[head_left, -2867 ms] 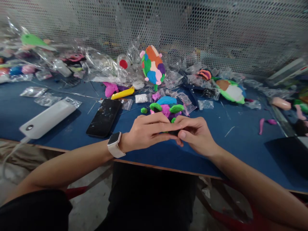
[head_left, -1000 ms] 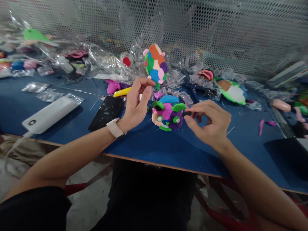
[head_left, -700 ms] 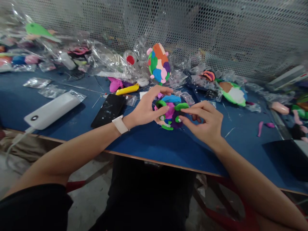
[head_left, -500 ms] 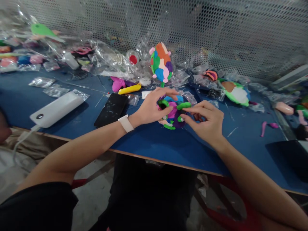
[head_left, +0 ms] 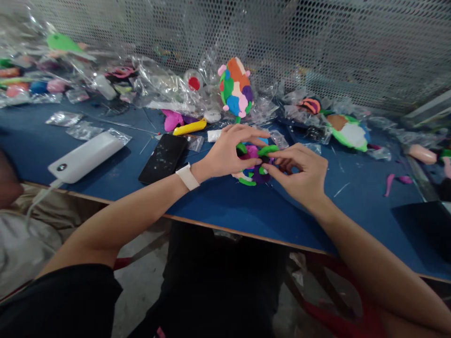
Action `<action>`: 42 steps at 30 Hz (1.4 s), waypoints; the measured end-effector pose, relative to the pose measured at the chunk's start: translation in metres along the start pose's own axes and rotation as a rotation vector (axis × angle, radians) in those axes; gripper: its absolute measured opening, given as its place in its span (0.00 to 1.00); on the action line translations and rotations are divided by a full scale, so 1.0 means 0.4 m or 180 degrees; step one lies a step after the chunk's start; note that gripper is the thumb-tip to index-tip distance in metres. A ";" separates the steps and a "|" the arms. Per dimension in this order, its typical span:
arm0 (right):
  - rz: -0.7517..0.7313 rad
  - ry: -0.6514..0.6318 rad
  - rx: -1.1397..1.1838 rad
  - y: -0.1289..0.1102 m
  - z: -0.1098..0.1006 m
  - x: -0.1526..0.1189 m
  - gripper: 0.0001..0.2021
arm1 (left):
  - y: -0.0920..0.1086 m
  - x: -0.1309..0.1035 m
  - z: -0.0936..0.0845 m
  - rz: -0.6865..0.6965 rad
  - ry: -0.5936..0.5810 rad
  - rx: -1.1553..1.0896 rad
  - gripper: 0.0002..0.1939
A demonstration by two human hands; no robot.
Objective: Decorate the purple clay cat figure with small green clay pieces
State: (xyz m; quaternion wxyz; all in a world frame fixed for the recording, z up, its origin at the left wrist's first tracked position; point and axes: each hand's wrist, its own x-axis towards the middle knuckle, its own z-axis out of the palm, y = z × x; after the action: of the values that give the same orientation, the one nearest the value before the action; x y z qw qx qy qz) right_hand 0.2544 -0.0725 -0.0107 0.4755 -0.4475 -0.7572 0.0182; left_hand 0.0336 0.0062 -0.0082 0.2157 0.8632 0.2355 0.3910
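Note:
A multicoloured modelling-clay figure [head_left: 260, 176], patched in purple, pink, blue and green, lies on the blue table between my hands. My left hand [head_left: 228, 151] curls over its left side, thumb tip near the middle and fingers across the far edge. On the right, my right hand [head_left: 302, 170] pinches at the figure, thumb and forefinger against its right side. A raised green clay strip [head_left: 268, 150] touches the tip of my right forefinger. My hands cover much of the figure's left and upper parts.
Behind stands another patchwork clay piece [head_left: 237, 88], with a yellow clay tool [head_left: 190, 127] near it. A black phone [head_left: 163, 158] and white power bank [head_left: 88, 157] lie left. A green-edged clay piece [head_left: 348, 132] rests right. Plastic bags line the mesh wall [head_left: 338, 42]. A person sits at far left.
My left thumb has moved in toward the figure's middle, near my right fingertips. My right hand stays at the figure's right side. The view has shifted slightly.

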 end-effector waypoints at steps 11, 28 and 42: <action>-0.0221 0.0117 -0.0561 -0.007 -0.001 -0.001 0.02 | -0.004 0.003 0.001 0.0081 -0.0002 -0.0017 0.29; 0.0735 0.0113 0.0591 0.008 0.028 0.005 0.12 | 0.010 0.001 0.010 -0.0160 0.0167 0.0065 0.22; 0.0646 -0.0041 0.0909 0.042 0.039 0.000 0.17 | -0.006 -0.003 0.019 -0.0195 0.0322 0.0117 0.18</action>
State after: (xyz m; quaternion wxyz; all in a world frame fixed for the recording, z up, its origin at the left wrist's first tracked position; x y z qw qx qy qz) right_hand 0.2542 -0.0562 -0.0268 0.5252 -0.4494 -0.7008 0.1764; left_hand 0.0383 0.0061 -0.0146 0.1994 0.8386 0.2796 0.4229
